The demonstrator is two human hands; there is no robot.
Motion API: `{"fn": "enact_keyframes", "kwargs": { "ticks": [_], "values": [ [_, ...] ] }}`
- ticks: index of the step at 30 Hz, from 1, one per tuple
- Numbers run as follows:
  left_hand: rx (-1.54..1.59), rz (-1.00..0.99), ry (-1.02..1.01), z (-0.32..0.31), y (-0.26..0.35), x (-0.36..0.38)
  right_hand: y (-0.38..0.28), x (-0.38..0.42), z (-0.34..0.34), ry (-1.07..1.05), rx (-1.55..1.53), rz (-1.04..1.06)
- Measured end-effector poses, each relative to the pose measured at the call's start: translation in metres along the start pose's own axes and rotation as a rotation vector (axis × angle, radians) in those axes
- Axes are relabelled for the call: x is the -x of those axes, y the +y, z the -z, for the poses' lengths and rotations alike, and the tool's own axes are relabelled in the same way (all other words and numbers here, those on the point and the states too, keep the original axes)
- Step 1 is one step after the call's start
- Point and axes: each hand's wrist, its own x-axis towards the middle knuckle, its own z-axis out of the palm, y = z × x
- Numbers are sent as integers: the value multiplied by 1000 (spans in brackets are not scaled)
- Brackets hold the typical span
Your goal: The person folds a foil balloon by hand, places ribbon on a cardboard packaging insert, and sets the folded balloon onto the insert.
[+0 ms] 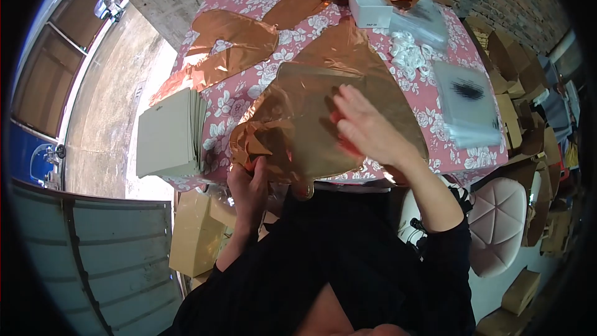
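A large copper-coloured foil balloon (385, 87), flat and without air, is spread over the front of the table. A grey-brown card (311, 109) lies on the foil in front of me. My left hand (247, 180) is closed on a crumpled, folded edge of the balloon at the table's front edge. Over the card's right side is my right hand (367, 124), its fingers stretched out and holding nothing. Left of the balloon stands a stack of grey cards (168, 134).
More flat foil balloons (249, 34) lie across the flowered tablecloth (233, 99). Toward the right are a white box (371, 7), a white ribbon bundle (407, 50) and clear plastic bags (466, 102). Cardboard boxes (199, 233) and a white chair (497, 224) flank the table.
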Motion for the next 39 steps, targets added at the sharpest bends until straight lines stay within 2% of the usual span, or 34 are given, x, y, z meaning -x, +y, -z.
{"fn": "enact_keyframes", "kwargs": {
  "ticks": [3,5,9,11,15,17,24,30,33,35,39],
  "values": [
    [-31,-107,44,-1,-5,-3,10,5,13,61,-126,-65],
    [16,19,5,0,3,0,8,5,15,55,-98,-61],
    [-3,24,28,0,-3,-1,-11,3,0,14,28,4],
    [-100,-128,45,1,-15,-2,-21,4,-12,13,157,61],
    [-72,-144,70,-1,-11,-2,-33,5,-28,11,227,102],
    [-65,-37,35,0,-12,-2,-36,5,-34,17,224,99],
    [-96,-46,27,0,4,-1,-38,9,-46,-43,299,64],
    [-81,32,-12,4,12,-1,-39,10,-45,-61,297,54],
    [81,20,-59,7,10,-4,-41,9,-39,-82,293,61],
    [228,134,-135,8,20,-7,-41,10,-39,-90,298,69],
    [364,154,-187,10,19,-14,-37,11,-41,-74,293,89]
  ]
}}
